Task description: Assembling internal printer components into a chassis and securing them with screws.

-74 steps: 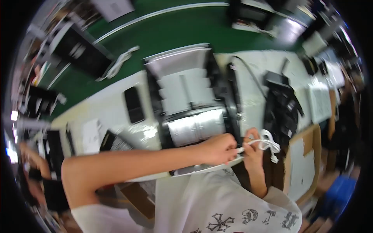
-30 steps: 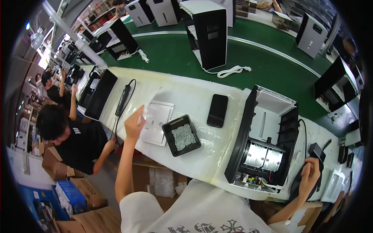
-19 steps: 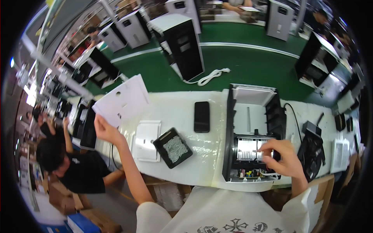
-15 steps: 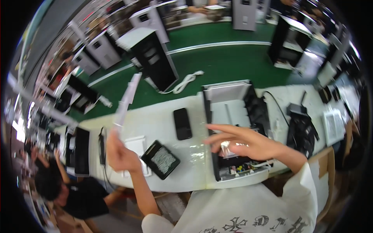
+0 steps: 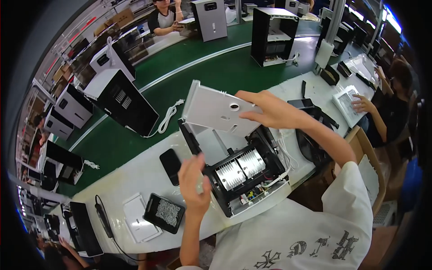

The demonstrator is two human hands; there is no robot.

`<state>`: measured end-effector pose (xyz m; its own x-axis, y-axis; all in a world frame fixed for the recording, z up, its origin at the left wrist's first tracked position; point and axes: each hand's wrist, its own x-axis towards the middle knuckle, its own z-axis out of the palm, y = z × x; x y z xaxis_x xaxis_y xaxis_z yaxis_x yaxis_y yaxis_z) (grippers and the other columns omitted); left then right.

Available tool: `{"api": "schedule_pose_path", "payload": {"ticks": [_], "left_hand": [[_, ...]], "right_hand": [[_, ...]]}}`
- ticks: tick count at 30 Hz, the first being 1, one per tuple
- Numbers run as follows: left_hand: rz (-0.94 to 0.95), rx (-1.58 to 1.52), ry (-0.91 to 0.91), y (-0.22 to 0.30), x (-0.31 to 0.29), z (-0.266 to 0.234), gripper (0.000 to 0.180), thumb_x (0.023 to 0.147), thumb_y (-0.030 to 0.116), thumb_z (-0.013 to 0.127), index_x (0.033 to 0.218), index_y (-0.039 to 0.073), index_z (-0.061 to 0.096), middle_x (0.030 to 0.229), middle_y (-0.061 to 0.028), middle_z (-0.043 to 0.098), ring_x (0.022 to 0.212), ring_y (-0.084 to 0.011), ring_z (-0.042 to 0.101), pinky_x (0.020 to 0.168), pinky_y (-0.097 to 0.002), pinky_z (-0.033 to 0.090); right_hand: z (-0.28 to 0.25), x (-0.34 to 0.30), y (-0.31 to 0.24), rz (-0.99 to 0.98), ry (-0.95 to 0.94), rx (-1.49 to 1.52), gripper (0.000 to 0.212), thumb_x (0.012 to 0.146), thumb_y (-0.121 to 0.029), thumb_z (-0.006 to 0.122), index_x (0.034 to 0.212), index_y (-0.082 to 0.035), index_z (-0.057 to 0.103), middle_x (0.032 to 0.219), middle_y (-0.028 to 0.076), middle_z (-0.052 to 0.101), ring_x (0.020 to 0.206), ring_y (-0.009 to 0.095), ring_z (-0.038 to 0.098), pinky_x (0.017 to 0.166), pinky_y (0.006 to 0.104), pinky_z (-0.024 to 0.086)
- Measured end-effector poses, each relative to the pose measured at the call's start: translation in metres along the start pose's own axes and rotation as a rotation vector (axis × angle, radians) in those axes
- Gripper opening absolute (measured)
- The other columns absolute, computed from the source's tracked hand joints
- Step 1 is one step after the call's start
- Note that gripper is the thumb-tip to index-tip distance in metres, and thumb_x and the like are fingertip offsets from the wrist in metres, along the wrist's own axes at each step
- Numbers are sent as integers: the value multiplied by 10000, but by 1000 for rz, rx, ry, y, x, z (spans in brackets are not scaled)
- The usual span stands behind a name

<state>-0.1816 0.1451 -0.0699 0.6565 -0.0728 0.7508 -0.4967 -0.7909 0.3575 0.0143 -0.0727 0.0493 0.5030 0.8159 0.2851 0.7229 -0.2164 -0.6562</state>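
Observation:
My right hand (image 5: pixel 281 110) grips a white flat panel (image 5: pixel 211 110) by its right part, fingers over the top edge and thumb on the face. The panel has a round hole, small slots and a folded left edge. It is tilted above an opened black-and-white appliance housing (image 5: pixel 225 209), hiding the housing's far part. Inside the housing lies a ribbed silver cylinder (image 5: pixel 240 170), with coloured wiring at the near end. My left hand (image 5: pixel 194 186) is raised by the housing's left side, fingers up and thumb apart, holding nothing.
Left on the white bench: a black phone (image 5: pixel 170 165), a black tray (image 5: pixel 150 215) of screws, white panels (image 5: pixel 135 220) and a corded screwdriver (image 5: pixel 103 218). A black bag-like bundle (image 5: pixel 310 146) lies right. Tall cabinets (image 5: pixel 120 103) stand on the green conveyor (image 5: pixel 198 78). A co-worker (image 5: pixel 391 99) sits far right.
The white panel has passed from my left hand to my right and is now over the housing. My left hand has come over beside the housing. The whole view has turned rightward.

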Motion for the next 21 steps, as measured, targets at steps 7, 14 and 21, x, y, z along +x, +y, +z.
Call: {"api": "schedule_pose_path", "payload": {"ticks": [7, 14, 21], "left_hand": [[-691, -540, 137, -26, -18, 34, 567, 964, 156, 518, 1487, 53, 322, 1509, -119, 372, 1423, -260, 323, 1137, -424, 291], [-826, -678, 79, -38, -33, 46, 731, 884, 126, 596, 1535, 117, 264, 1556, -93, 303, 1438, -270, 288, 1090, -470, 360], [-795, -622, 70, -36, -29, 42, 693, 924, 125, 592, 1539, 96, 274, 1561, -107, 307, 1424, -253, 319, 1079, -401, 369]], "right_hand": [[0, 7, 31, -93, -213, -206, 253, 893, -109, 635, 1092, -12, 512, 794, 235, 632, 780, 451, 600, 648, 490, 444], [6, 11, 15, -184, -359, -407, 158, 877, -90, 620, 952, -40, 490, 635, 184, 567, 644, 405, 590, 557, 467, 427], [1, 18, -3, -109, -477, -470, 248, 786, 37, 624, 1009, -25, 536, 733, 186, 647, 734, 393, 641, 615, 468, 473]]}}
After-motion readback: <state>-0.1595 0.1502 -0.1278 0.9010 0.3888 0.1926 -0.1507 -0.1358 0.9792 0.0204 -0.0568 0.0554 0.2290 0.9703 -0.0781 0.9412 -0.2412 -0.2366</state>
